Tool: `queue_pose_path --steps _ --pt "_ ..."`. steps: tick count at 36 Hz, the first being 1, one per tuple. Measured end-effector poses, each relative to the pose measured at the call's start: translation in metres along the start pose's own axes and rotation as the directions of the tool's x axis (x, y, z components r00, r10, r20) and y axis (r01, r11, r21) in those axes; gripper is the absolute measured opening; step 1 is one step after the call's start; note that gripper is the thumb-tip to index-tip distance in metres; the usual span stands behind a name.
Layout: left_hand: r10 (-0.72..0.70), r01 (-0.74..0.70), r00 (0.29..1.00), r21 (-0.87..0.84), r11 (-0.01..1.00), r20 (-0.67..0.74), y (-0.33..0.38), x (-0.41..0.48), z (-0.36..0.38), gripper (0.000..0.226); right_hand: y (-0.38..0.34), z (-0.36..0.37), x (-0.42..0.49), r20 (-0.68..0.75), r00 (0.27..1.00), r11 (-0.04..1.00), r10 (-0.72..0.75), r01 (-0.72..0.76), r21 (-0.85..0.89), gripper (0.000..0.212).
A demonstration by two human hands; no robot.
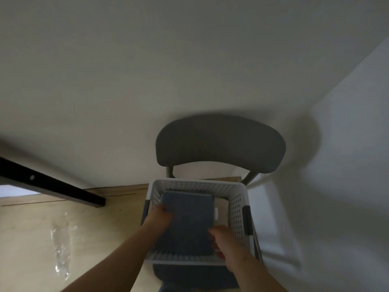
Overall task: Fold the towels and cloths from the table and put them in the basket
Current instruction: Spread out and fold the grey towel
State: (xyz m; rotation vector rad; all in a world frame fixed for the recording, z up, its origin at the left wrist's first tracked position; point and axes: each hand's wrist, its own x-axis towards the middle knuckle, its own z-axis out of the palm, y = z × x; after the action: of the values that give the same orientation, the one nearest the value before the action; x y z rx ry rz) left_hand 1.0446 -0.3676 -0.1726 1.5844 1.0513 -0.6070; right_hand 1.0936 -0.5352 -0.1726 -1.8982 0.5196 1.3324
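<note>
At six o'clock two bare forearms are reaching forward over the padded chair seat, which is showing as a blue-grey edge just below the near rim of the basket. The white, perforated basket is sitting on that seat, with a dark handle on each side wall. Inside it, a folded blue-grey towel is lying flat, filling the left and middle of the basket's floor and running from the near wall almost to the far wall. The left hand is gripping the towel's left edge at about nine o'clock of the towel, its fingers tucked out of sight below the cloth. The right hand is gripping the towel's near right corner at about four o'clock, its fingers curling round the edge. The picture is blurred, so finer detail of either grip is not showing. A small white piece is lying just beside the towel at three o'clock; what it is cannot be told. Beyond the basket at twelve o'clock the chair's grey curved backrest is standing against the white wall. At nine o'clock a black bar is slanting over the pale wooden floor, which is catching a streak of glare.
</note>
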Motion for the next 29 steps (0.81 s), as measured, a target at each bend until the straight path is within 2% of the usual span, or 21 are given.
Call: queue_pose_path --steps 5,9,13,18,25,29 --pt "0.058 -0.058 0.998 -0.024 0.998 -0.02 0.005 -0.036 0.006 0.019 0.005 -0.002 -0.025 -0.027 0.999 0.985 -0.026 0.03 0.171 0.025" --pt "0.104 -0.113 0.99 -0.094 0.989 -0.09 -0.006 -0.074 0.014 0.021 0.016 -0.005 -0.059 -0.027 0.993 0.961 -0.112 0.115 0.251 0.021" --pt "0.145 -0.18 0.979 -0.282 0.942 -0.143 -0.023 -0.127 0.03 0.02 0.038 -0.003 -0.093 -0.026 0.98 0.92 -0.198 0.195 0.34 0.024" --pt "0.153 -0.234 0.968 -0.494 0.838 -0.2 -0.064 -0.194 0.056 0.013 0.087 0.003 -0.138 -0.011 0.961 0.867 -0.278 0.256 0.427 0.012" --pt "0.149 -0.273 0.952 -0.527 0.805 -0.266 -0.135 -0.265 0.074 0.009 0.16 0.027 -0.189 0.025 0.951 0.851 -0.309 0.265 0.453 0.021" --pt "0.164 -0.31 0.937 -0.519 0.796 -0.308 -0.176 -0.301 0.075 0.009 0.202 0.049 -0.213 0.0 0.94 0.843 -0.342 0.307 0.441 0.011"
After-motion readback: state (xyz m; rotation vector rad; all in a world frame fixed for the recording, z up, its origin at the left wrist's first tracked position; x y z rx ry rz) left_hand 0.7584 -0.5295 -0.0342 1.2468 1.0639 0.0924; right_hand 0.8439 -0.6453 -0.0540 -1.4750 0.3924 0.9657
